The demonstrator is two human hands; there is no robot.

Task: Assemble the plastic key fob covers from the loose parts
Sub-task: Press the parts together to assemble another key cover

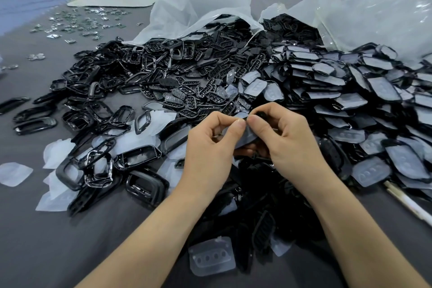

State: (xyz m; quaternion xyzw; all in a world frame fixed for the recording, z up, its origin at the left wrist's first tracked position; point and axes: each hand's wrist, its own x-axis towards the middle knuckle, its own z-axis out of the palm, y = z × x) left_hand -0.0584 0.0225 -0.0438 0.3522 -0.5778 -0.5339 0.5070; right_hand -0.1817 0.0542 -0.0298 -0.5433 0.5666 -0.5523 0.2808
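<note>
Two hands, left hand (210,147) and right hand (287,138), pinch one film-covered part (245,134) above uncounted black parts (210,72) on grey cloth (58,241); warehouse behind.

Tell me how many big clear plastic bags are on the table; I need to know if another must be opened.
2. One plastic bag lies at the back centre, black parts spilling from its mouth; the other plastic bag is at the back right. More may sit out of view.
</note>
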